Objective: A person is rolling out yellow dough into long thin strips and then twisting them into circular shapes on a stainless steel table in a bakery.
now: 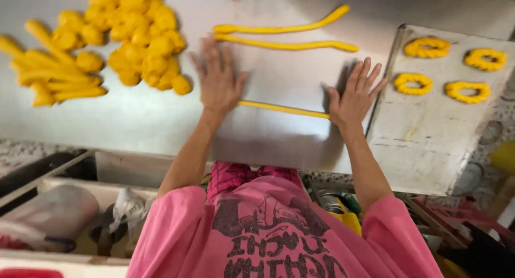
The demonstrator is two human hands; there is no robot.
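Note:
My left hand (217, 80) lies flat with its fingers spread on the metal worktop (134, 122), the heel of the palm over the left end of a thin yellow dough rope (281, 109). My right hand (354, 95) lies flat and spread in the same way over the rope's right end. The rope stretches straight between the two palms. Neither hand grips it. Two more long yellow ropes (287, 35) lie side by side just beyond my fingertips.
A heap of yellow dough balls (142, 36) and several short dough logs (48, 74) sit at the far left. On the right, a floured board (429, 144) carries several twisted yellow dough rings (427, 47). Bins and containers (53, 213) stand below the worktop's near edge.

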